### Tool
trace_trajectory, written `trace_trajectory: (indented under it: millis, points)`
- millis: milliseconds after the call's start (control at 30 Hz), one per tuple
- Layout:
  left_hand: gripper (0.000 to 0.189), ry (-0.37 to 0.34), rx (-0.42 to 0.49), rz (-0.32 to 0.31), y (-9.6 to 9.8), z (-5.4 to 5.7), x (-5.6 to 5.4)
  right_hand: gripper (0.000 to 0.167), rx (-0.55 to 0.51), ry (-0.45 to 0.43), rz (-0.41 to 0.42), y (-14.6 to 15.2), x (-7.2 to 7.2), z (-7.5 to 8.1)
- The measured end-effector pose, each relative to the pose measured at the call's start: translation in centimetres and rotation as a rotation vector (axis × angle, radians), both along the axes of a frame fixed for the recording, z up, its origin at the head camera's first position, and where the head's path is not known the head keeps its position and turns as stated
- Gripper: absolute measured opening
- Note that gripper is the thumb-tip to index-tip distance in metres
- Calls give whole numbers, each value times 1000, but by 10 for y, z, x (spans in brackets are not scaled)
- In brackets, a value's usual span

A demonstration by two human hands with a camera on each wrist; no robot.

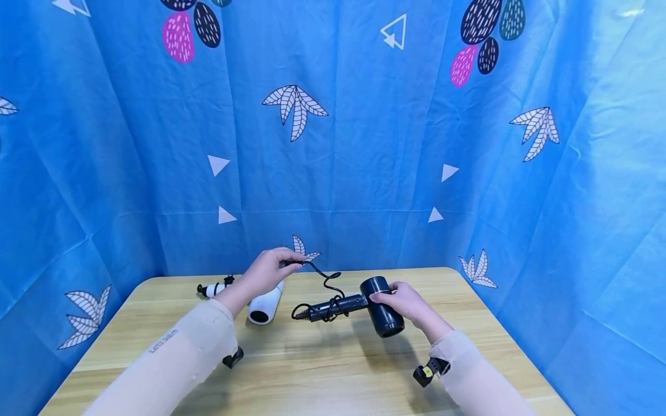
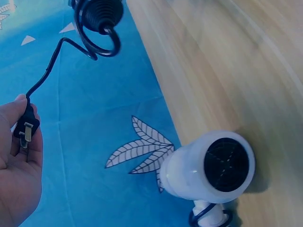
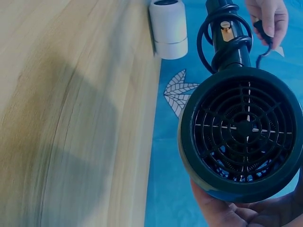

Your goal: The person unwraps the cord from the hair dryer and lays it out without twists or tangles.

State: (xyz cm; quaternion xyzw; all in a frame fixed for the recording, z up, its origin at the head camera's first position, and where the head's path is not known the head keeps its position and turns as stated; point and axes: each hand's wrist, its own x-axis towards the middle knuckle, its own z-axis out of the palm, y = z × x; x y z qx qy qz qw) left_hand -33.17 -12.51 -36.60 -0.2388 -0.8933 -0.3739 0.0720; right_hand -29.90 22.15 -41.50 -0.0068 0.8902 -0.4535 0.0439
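My right hand grips the barrel of a black hair dryer, held above the table with its handle toward the left. The dryer's round grille faces the right wrist camera. Its black cord is wound around the handle. Between thumb and fingers, my left hand pinches the plug at the cord's free end, its two metal prongs showing in the left wrist view. A short length of cord runs slack from the plug to the handle.
A white hair dryer lies on the wooden table behind my left forearm, its handle wrapped in a dark cord. A blue patterned cloth hangs around the table's back and sides.
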Motion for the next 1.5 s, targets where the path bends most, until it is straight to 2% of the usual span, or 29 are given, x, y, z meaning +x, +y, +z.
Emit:
trace_trajectory:
  millis: [300, 600, 800, 1033, 1500]
  points:
    - [24, -39, 11, 6, 0, -27, -5, 66, -10, -13, -5, 2, 1, 0]
    - [22, -97, 48, 60, -1, -52, -7, 65, -20, -10, -7, 4, 3, 0]
    - [22, -133, 101, 42, -2, -65, -4, 65, -42, -24, -9, 5, 4, 1]
    - [20, -140, 137, 22, -6, -82, -1, 65, -48, -35, -13, 6, 5, 1]
    - [19, -134, 175, -35, -11, -96, 16, 67, -55, -23, -39, 11, 3, 0]
